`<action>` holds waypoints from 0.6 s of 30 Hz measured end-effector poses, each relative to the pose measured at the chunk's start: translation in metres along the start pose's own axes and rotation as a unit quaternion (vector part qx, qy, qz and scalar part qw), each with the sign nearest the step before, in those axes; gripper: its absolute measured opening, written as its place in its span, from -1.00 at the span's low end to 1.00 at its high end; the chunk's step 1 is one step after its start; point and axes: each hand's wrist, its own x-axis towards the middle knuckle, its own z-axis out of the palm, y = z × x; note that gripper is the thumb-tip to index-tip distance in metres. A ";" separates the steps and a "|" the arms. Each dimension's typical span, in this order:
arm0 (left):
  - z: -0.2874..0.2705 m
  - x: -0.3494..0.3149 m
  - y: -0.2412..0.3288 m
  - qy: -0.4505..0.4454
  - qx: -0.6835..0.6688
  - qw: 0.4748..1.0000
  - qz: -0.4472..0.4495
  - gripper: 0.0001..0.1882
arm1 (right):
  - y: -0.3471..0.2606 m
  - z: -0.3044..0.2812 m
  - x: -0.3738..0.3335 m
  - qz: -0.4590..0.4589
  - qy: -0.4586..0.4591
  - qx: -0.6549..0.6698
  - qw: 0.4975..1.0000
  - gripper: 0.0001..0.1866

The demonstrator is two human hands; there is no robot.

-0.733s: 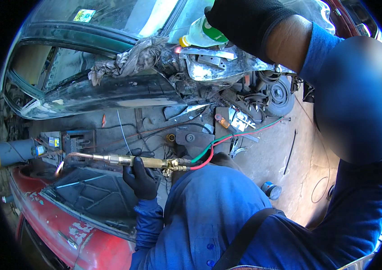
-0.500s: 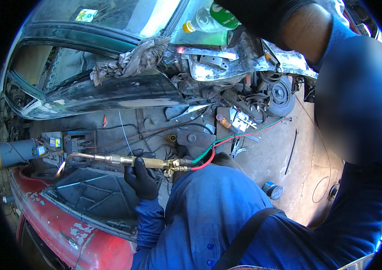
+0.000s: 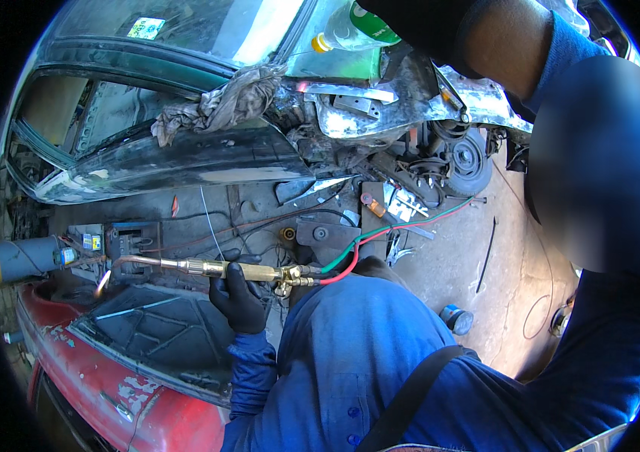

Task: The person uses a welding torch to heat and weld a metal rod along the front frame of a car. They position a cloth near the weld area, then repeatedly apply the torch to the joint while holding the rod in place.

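Observation:
My left hand, in a black glove, is closed around the handle of a brass gas torch. Its bent copper tip reaches left, and a small yellow-white flame burns there. Green and red hoses run from its valve end. My right arm is raised, and the black-gloved right hand is at the top edge with its fingers out of sight. Beside that glove is a clear plastic bottle with a yellow cap and green label, partly covered; whether the hand touches it I cannot tell.
Across the top stands a partly stripped car with a crumpled grey rag on it. A red car body panel lies lower left, near a grey gas cylinder. A wheel, loose parts and a blue can are on the floor.
My right hand and wrist have shifted slightly left at the top. The bottle appears a little farther right and higher. The left hand keeps its hold on the torch, almost unmoved.

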 end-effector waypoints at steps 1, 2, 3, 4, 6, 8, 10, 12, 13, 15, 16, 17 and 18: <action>0.001 0.001 -0.003 0.019 -0.003 1.000 0.011 -0.71 | -0.003 0.001 -0.001 -0.003 0.001 -0.002 1.000 -0.89; 0.002 0.001 -0.005 0.020 0.006 0.999 0.027 -0.71 | -0.002 0.001 0.000 -0.004 0.000 -0.004 1.000 -0.89; 0.004 0.003 -0.007 0.025 0.018 0.998 0.051 -0.69 | -0.003 0.001 0.001 -0.003 -0.002 -0.004 1.000 -0.89; 0.005 0.003 -0.008 0.021 0.017 0.997 0.069 -0.68 | -0.002 0.001 0.002 -0.001 -0.002 -0.002 1.000 -0.89; 0.007 0.004 -0.008 0.031 0.025 0.997 0.072 -0.66 | 0.001 0.000 0.004 0.002 -0.005 -0.008 1.000 -0.88; 0.009 0.004 -0.005 0.026 0.023 0.997 0.067 -0.66 | 0.003 -0.001 0.006 0.003 -0.005 -0.018 1.000 -0.88; 0.011 0.003 0.000 0.010 0.014 0.998 0.065 -0.67 | 0.007 -0.005 0.008 0.008 -0.007 -0.033 0.999 -0.88; 0.015 0.001 0.006 0.017 0.017 0.998 0.055 -0.67 | 0.008 -0.009 0.007 0.009 -0.012 -0.047 0.999 -0.88; 0.016 0.000 0.008 0.015 0.006 0.998 0.053 -0.67 | 0.010 -0.013 0.009 0.003 -0.018 -0.062 0.998 -0.88; 0.019 0.000 0.013 0.004 0.002 0.999 0.052 -0.68 | 0.014 -0.019 0.012 0.002 -0.030 -0.084 0.996 -0.87; 0.019 0.000 0.015 -0.012 -0.014 0.998 0.057 -0.68 | 0.016 -0.021 0.013 0.000 -0.037 -0.096 0.995 -0.87; 0.019 0.000 0.015 -0.007 -0.002 0.999 0.049 -0.69 | 0.018 -0.023 0.014 -0.003 -0.042 -0.106 0.993 -0.87; 0.018 0.000 0.016 -0.009 0.000 0.999 0.047 -0.69 | 0.020 -0.024 0.016 -0.005 -0.045 -0.114 0.992 -0.87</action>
